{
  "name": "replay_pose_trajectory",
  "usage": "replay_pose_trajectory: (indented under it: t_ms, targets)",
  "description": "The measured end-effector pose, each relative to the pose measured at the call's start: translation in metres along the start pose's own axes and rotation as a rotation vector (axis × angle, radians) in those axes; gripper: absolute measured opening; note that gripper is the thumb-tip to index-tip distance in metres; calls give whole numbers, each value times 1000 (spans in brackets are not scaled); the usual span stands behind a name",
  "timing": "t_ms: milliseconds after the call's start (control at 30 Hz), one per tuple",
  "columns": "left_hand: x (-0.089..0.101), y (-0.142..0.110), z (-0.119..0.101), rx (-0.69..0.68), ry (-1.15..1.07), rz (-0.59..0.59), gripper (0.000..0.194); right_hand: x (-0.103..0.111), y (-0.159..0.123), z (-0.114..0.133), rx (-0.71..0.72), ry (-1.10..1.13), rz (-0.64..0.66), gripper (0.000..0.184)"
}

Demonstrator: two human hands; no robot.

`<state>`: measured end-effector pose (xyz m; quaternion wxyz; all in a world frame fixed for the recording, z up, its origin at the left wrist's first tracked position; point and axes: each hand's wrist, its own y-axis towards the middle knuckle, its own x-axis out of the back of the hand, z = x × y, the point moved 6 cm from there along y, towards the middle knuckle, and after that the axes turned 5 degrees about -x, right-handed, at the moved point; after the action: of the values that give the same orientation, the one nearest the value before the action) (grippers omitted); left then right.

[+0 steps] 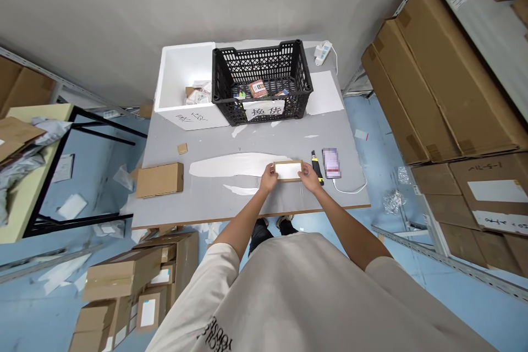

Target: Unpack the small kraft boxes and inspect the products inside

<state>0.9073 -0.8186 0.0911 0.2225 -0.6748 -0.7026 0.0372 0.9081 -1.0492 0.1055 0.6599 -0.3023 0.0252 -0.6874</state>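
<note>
Between my hands, near the table's front edge, is a small brown cardboard box point(289, 171) with a white panel on its upper face. My left hand point(269, 177) grips its left end, fingers closed round the corner. At the other end my right hand point(309, 176) holds it the same way. Just right of that hand lies a yellow and black utility knife point(316, 168). A phone point(331, 163) with a lit, blurred screen rests beside the knife, a white cable plugged into it. The undersides of my fingers are hidden.
On the grey table point(206, 198) stand a white foam box point(187, 118) and a black plastic crate point(264, 107), both holding small packages. A closed brown carton point(160, 180) lies at left. Stacked cartons point(445, 71) fill the right shelf; more boxes point(124, 275) sit on the floor, lower left.
</note>
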Motion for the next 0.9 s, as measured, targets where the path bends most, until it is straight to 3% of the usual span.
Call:
replay_pose_trajectory:
  t_ms: [133, 233, 400, 567, 900]
  targets:
    - [13, 0, -25, -53, 5, -111, 48, 5, 2, 14, 15, 73, -72, 68]
    - [20, -3, -33, -73, 46, -151, 44, 8, 2, 20, 38, 80, -117, 63]
    - [23, -14, -16, -46, 60, -138, 35, 7, -2, 9, 26, -84, -149, 50]
    - [22, -20, -1, -4, 10, -79, 42, 5, -5, -10, -49, -105, -113, 49]
    - [18, -19, -14, -245, 87, -12, 48, 2, -6, -8, 18, -46, -97, 53]
